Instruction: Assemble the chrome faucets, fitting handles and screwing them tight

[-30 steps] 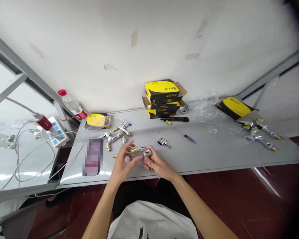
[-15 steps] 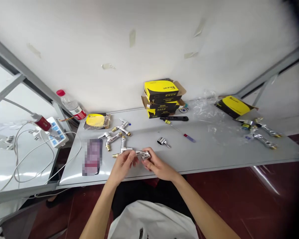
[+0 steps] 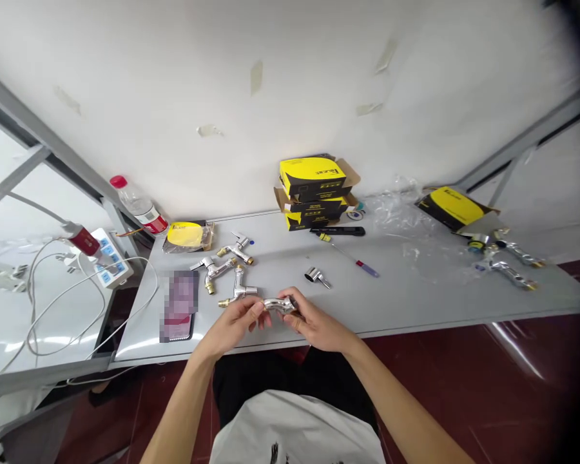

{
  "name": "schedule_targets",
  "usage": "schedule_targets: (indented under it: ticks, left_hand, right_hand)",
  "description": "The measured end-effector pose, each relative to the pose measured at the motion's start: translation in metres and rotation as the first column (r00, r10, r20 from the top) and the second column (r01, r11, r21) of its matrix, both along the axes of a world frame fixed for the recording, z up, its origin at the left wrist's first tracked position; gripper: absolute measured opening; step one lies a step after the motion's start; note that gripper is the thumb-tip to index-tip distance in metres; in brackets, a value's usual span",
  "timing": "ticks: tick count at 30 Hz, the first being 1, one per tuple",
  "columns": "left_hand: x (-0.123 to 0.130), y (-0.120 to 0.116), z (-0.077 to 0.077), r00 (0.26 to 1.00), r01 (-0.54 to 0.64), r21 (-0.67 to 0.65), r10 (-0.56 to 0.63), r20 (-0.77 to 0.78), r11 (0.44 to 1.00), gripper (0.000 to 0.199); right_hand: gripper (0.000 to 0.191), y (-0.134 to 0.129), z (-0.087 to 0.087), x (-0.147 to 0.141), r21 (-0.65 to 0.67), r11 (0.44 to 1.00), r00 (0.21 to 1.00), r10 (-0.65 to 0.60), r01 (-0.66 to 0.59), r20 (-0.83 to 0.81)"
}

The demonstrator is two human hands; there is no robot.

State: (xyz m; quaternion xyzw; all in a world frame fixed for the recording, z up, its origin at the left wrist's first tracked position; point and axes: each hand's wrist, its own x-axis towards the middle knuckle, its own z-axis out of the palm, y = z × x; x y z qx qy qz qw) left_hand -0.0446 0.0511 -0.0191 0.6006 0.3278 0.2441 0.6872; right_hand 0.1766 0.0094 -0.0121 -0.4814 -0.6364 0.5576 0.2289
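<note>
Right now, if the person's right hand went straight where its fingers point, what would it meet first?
The chrome tap body, which the right hand holds; the left hand seems next, though depth is unclear.

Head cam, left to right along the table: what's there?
Blurred-out phone → chrome tap with brass ends → left hand → held chrome tap → small chrome fitting → screwdriver → far chrome tap

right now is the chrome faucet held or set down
Held: the chrome faucet is pinched between the left hand and right hand.
</note>
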Motion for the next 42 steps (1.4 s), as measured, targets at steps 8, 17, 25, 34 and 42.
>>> schedule_targets:
  ticks: [8, 17, 25, 34, 42]
  left_hand:
    - [0.019, -0.005, -0.012, 0.975, -0.180, 0.185, 0.200, -0.099, 0.966, 0.035]
    - [0.009, 0.000, -0.001, 0.884, -0.345, 0.314, 0.419, -0.207, 0.884, 0.044]
    - [-0.040, 0.002, -0.026, 0.695, -0.603, 0.336, 0.683, -0.225, 0.724, 0.044]
    - [-0.031, 0.006, -0.027, 0.749, -0.525, 0.360, 0.619, -0.234, 0.771, 0.041]
    - [-0.009, -0.013, -0.037, 0.785, -0.486, 0.371, 0.582, -0.214, 0.791, 0.038]
  right_hand:
    - [0.023, -0.004, 0.005, -0.003, 0.090, 0.996, 0.987, -0.041, 0.028, 0.155]
    - [0.041, 0.010, -0.009, 0.001, 0.171, 0.919, 0.903, -0.386, 0.357, 0.191]
    - [0.040, 0.049, -0.036, -0.016, 0.461, 0.857, 0.698, -0.476, 0.230, 0.536]
    - [0.031, 0.033, -0.028, 0.032, 0.785, 0.549, 0.658, -0.708, 0.286, 0.255]
    - [0.024, 0.022, -0.054, 0.067, 0.604, 0.735, 0.764, -0.570, 0.309, 0.303]
